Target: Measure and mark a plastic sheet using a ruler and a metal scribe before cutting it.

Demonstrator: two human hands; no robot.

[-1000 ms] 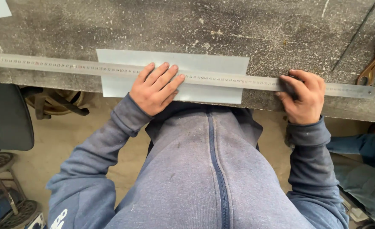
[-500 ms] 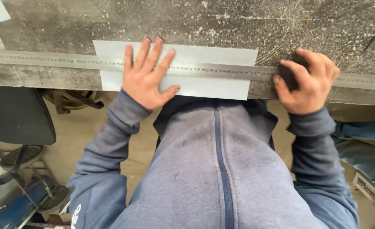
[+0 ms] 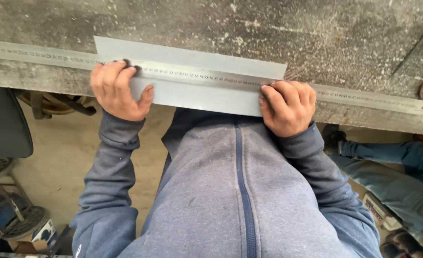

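top: blue-grey sweatshirt, soft fabric with small dark specks
zip (image 3: 244, 191): darker blue, runs straight down the middle of the chest
sleeves: long, same blue-grey, with folds along the arms
cuffs: ribbed, close at the wrists
left hand (image 3: 118, 91): bare, no glove
right hand (image 3: 288, 107): bare, no glove
marking: small white print low on the left sleeve

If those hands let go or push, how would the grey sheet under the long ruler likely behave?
The grey sheet looks thin and flat, so probably light and slightly springy. Its near edge overhangs the workbench, so it may slide or tip off once unpinned. The steel ruler, pressed by the left hand and right hand, likely slips on it.
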